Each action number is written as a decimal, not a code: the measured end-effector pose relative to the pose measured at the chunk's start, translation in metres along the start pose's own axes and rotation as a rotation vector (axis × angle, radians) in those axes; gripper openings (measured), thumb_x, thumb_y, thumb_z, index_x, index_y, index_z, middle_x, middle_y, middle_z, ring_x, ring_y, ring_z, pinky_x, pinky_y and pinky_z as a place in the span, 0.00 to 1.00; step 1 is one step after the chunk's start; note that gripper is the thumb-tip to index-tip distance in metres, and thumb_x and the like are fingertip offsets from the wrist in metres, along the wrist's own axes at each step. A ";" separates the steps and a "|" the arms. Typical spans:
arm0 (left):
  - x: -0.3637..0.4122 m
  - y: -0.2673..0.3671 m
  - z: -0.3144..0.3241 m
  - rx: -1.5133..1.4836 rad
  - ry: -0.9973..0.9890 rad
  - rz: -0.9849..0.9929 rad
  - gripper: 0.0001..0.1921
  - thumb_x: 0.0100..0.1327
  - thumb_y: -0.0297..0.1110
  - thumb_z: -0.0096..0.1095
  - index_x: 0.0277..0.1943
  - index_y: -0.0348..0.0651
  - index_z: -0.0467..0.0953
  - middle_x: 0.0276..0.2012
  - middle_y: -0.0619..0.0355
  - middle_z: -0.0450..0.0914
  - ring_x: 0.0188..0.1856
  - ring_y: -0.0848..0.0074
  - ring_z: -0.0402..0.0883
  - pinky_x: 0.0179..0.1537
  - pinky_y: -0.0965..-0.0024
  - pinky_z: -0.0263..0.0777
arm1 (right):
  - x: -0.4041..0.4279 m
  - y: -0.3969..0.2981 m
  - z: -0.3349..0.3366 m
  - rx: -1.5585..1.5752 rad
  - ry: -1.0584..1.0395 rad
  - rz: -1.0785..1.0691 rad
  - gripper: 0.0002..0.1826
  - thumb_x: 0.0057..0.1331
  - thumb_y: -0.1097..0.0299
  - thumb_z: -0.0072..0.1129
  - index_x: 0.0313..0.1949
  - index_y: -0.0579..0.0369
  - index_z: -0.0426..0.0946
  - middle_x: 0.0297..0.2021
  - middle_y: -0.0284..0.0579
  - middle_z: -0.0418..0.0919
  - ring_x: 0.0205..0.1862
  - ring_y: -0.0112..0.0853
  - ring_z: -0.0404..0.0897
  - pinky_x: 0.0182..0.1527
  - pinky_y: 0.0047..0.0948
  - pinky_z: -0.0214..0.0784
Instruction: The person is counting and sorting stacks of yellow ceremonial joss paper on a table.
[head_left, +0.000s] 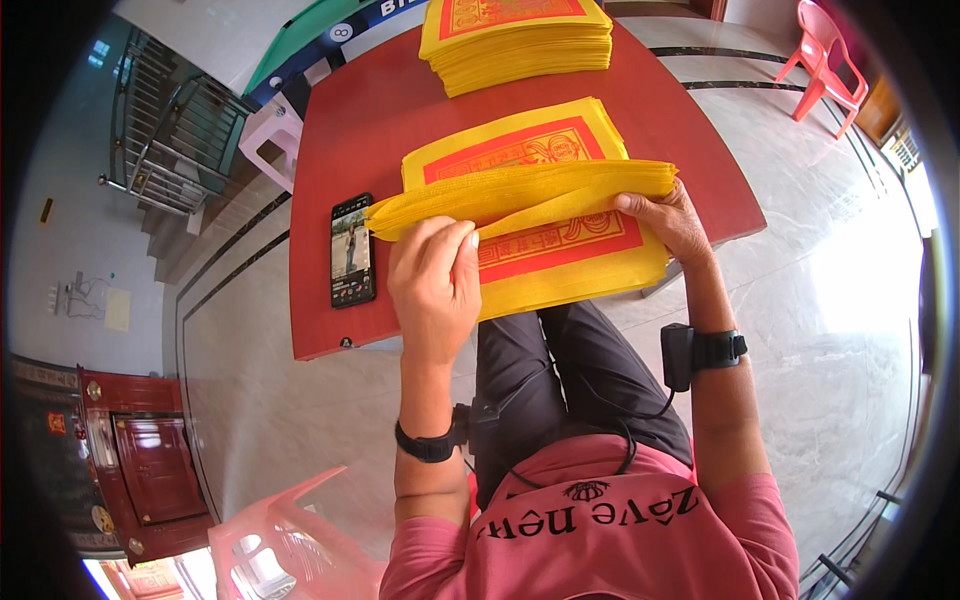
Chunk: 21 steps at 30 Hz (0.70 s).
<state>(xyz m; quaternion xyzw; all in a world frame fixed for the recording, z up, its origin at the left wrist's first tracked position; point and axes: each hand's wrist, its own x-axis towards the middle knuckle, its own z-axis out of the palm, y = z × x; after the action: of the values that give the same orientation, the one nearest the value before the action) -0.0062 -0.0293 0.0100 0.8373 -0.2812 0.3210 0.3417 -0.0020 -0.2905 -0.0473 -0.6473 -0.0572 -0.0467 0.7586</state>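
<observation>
A thick sheaf of yellow joss paper (525, 195) with red printing lies across the middle of the red table, its upper sheets curled up into a long fold. My left hand (436, 281) pinches the near edge of the fold at its left part, thumb against bent fingers. At the right end, my right hand (671, 217) grips the sheaf with the thumb on top; its other fingers are partly hidden beneath. Printed sheets (570, 247) show below the fold, reaching past the table's near edge over my lap. Behind the fold lies another printed yellow sheet face (442, 159).
A tall stack of yellow joss paper (525, 56) stands at the far side of the red table (345, 127). A smartphone (352, 251) with a lit screen lies left of my left hand. A pink plastic chair (821, 64) and a light stool (271, 135) stand beyond the table.
</observation>
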 end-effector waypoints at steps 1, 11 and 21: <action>0.001 0.004 -0.002 0.032 0.080 0.095 0.03 0.53 0.23 0.60 0.32 0.35 0.75 0.26 0.54 0.75 0.29 0.63 0.74 0.32 0.66 0.67 | 0.000 0.001 -0.002 0.002 0.006 0.013 0.19 0.55 0.64 0.66 0.45 0.56 0.75 0.38 0.44 0.80 0.38 0.31 0.80 0.43 0.31 0.75; -0.019 0.018 -0.005 0.022 -0.397 0.091 0.10 0.47 0.27 0.66 0.34 0.33 0.77 0.32 0.54 0.76 0.36 0.64 0.74 0.37 0.66 0.70 | 0.001 0.006 -0.003 0.000 0.021 0.002 0.18 0.55 0.63 0.65 0.44 0.56 0.75 0.38 0.45 0.80 0.38 0.30 0.81 0.41 0.30 0.76; -0.026 0.009 -0.010 0.060 -0.548 0.000 0.23 0.43 0.38 0.71 0.41 0.33 0.77 0.43 0.51 0.73 0.47 0.60 0.71 0.49 0.62 0.66 | 0.000 0.004 0.001 -0.003 0.045 0.013 0.18 0.56 0.64 0.65 0.44 0.56 0.75 0.38 0.44 0.80 0.38 0.30 0.80 0.43 0.31 0.75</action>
<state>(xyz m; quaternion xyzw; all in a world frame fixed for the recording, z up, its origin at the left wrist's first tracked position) -0.0319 -0.0208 0.0004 0.9028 -0.3534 0.0906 0.2277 -0.0014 -0.2891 -0.0509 -0.6475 -0.0359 -0.0565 0.7591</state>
